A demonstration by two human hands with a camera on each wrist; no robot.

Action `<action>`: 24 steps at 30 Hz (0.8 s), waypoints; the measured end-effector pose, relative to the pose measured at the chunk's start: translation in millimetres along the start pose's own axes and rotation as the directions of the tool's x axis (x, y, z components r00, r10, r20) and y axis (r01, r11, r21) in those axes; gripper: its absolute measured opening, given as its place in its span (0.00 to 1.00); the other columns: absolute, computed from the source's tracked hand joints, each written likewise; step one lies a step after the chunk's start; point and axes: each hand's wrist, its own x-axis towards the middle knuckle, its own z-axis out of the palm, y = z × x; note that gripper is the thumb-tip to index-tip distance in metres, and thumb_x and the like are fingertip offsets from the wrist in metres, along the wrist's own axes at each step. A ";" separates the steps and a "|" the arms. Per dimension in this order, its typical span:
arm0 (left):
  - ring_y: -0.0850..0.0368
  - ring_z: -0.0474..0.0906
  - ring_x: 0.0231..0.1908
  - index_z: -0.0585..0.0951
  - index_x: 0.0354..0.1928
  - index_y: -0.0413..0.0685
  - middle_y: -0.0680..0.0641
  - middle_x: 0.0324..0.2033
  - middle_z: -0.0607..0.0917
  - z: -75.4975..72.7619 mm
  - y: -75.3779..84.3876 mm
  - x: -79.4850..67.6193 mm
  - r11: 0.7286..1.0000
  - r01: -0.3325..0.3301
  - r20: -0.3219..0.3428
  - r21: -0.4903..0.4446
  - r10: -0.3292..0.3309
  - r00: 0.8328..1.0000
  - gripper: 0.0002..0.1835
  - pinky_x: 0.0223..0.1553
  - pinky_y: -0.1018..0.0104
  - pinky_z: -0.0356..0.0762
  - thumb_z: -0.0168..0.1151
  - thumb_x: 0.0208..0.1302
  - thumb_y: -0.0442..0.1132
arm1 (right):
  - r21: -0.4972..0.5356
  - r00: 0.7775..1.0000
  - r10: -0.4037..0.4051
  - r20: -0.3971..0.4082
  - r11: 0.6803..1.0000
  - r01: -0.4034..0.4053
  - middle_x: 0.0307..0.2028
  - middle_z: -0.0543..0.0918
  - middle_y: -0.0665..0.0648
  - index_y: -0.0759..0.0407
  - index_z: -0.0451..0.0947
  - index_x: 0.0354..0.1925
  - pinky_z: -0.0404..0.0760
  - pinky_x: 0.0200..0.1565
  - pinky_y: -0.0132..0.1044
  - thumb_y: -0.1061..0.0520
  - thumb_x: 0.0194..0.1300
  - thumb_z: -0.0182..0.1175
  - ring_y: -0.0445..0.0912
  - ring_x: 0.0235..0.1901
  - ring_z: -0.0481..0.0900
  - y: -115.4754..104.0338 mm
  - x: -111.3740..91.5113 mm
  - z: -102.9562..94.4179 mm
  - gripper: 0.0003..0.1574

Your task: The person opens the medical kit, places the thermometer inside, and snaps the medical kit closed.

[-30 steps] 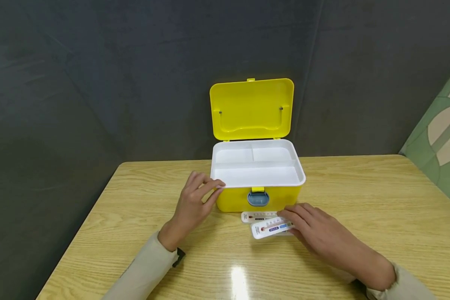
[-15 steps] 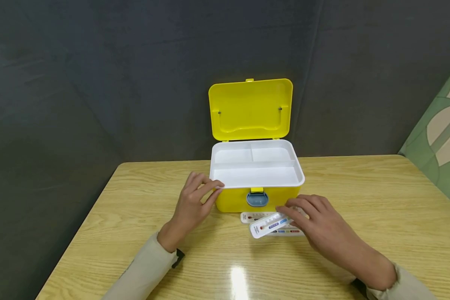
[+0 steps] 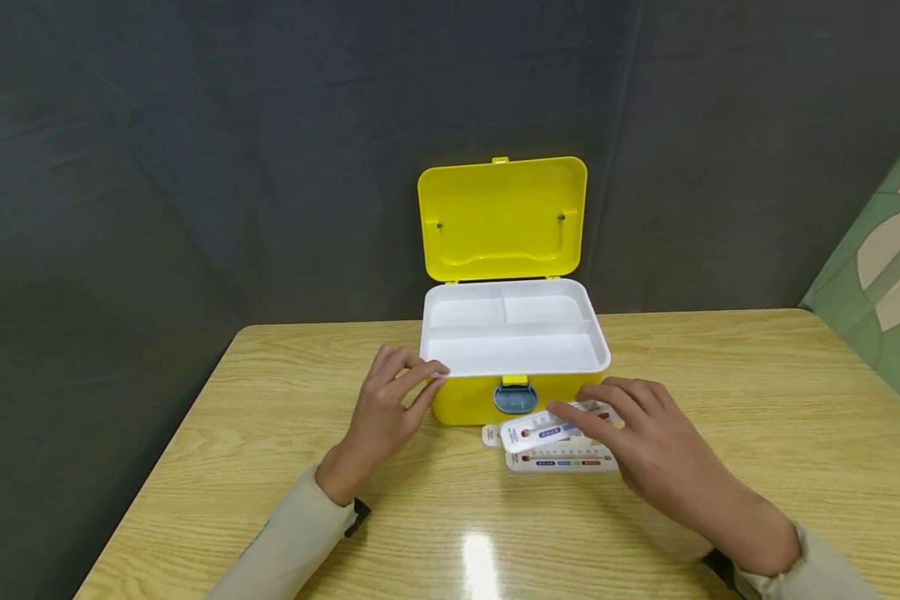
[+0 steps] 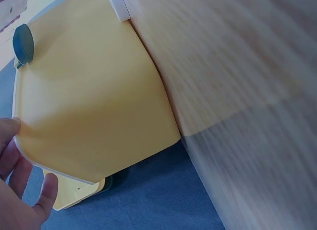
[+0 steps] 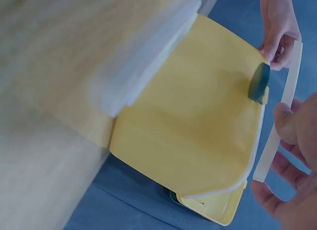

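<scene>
One pale wood-grained bench point(image 3: 720, 375) fills the lower view, with a dark cloth backdrop point(image 3: 232, 167) at 12 o'clock and a green leaf-patterned panel point(image 3: 892, 275) at 2 o'clock. On the bench stands a yellow box point(image 3: 465, 404), lid point(image 3: 502, 221) raised at 12 o'clock, white divided tray point(image 3: 510, 354) on top. The left grip point(image 3: 386, 408) has thumb and forefinger pinched on the tray's corner at 8 o'clock. The right grip point(image 3: 656, 446), at 4 o'clock, is clamped on a white thermometer card point(image 3: 543, 431) by its 3 o'clock part, held above the bench. Two flat thermometer cards point(image 3: 562, 461) lie at 6 o'clock, before the box.
</scene>
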 end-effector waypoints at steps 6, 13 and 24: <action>0.54 0.66 0.33 0.87 0.40 0.47 0.48 0.30 0.79 -1.0 1.3 0.6 1.000 0.011 0.008 -0.004 -0.011 1.000 0.09 0.38 0.64 0.64 0.74 0.55 0.31 | 0.006 0.999 0.019 -0.038 1.000 -0.019 0.50 0.80 0.56 0.43 0.75 0.65 0.74 0.46 0.52 0.70 0.60 0.64 0.55 0.49 0.75 5.9 10.9 -8.7 0.39; 0.55 0.67 0.32 0.88 0.39 0.47 0.50 0.29 0.79 -0.4 1.0 -0.4 1.000 0.006 -0.007 -0.031 -0.006 1.000 0.10 0.38 0.63 0.64 0.74 0.53 0.31 | 0.012 0.998 0.064 -0.022 0.998 -0.064 0.50 0.80 0.56 0.40 0.74 0.65 0.74 0.47 0.52 0.73 0.44 0.74 0.54 0.48 0.75 5.9 26.4 -16.5 0.52; 0.57 0.67 0.31 0.89 0.36 0.47 0.52 0.28 0.81 3.4 2.6 -3.9 0.996 0.067 -0.005 -0.050 -0.067 0.998 0.08 0.37 0.66 0.64 0.75 0.52 0.32 | 0.006 0.994 0.106 0.021 0.994 -0.106 0.49 0.80 0.56 0.42 0.77 0.62 0.74 0.48 0.54 0.74 0.44 0.74 0.57 0.50 0.75 6.9 45.0 -20.0 0.49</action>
